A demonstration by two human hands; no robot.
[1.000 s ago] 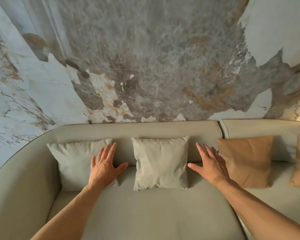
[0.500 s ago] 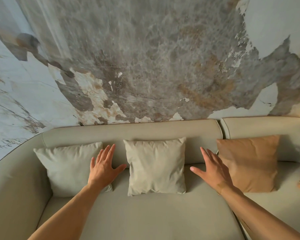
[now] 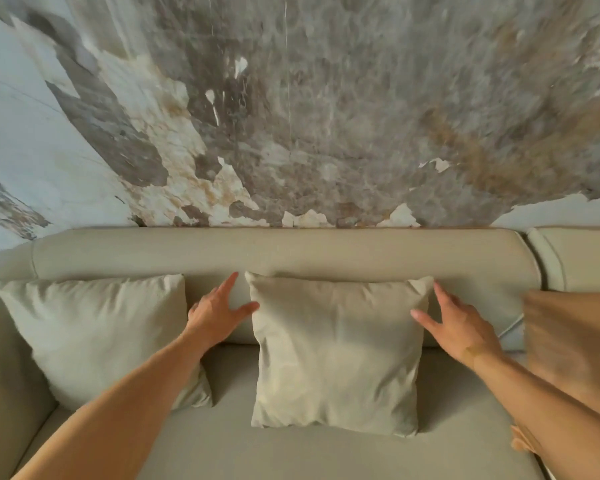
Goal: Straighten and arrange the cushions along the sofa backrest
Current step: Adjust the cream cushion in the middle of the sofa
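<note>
A beige cushion [image 3: 336, 355] leans upright against the sofa backrest [image 3: 291, 251] in the middle. My left hand [image 3: 219, 313] is at its upper left edge, fingers spread, thumb touching the cushion's side. My right hand [image 3: 458, 323] is at its upper right edge, fingers apart, thumb resting on the fabric. Neither hand is closed around it. A paler beige cushion [image 3: 97, 334] leans on the backrest at the left, partly behind my left forearm. A tan cushion [image 3: 575, 344] stands at the right, blurred and partly hidden by my right arm.
The beige sofa seat [image 3: 291, 452] runs along the bottom, with a curved armrest [image 3: 4, 393] at the left. A second backrest section [image 3: 582, 258] begins at the right. A marbled grey and white wall [image 3: 291, 116] rises behind the sofa.
The view has come closer to the sofa. Both hands have moved forward and up to the top corners of the middle cushion, thumbs now on it.
</note>
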